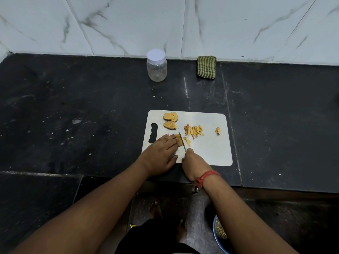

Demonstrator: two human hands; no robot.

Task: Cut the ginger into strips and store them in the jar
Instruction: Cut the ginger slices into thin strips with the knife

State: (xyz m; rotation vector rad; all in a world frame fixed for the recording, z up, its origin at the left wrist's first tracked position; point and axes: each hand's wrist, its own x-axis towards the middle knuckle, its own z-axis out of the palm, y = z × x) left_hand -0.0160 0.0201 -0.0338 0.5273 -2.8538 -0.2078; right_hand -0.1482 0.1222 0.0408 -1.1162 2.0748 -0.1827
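Slicing midway: our left hand (pixel 161 153) pins a ginger slice (pixel 180 140) flat, fingers open, while our right hand (pixel 194 166) grips the knife (pixel 182 142). Strips (pixel 194 130) pile on the board (pixel 211 149); three slices (pixel 170 120) wait; the jar (pixel 156 65) stands capped, empty.

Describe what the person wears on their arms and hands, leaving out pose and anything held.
Both forearms are bare, with no sleeves in view and no gloves. The left hand and its wrist carry nothing that shows. The right hand has a red-orange thread band wound several times around the wrist, bunched and slightly frayed. No rings or watch can be made out on either hand.
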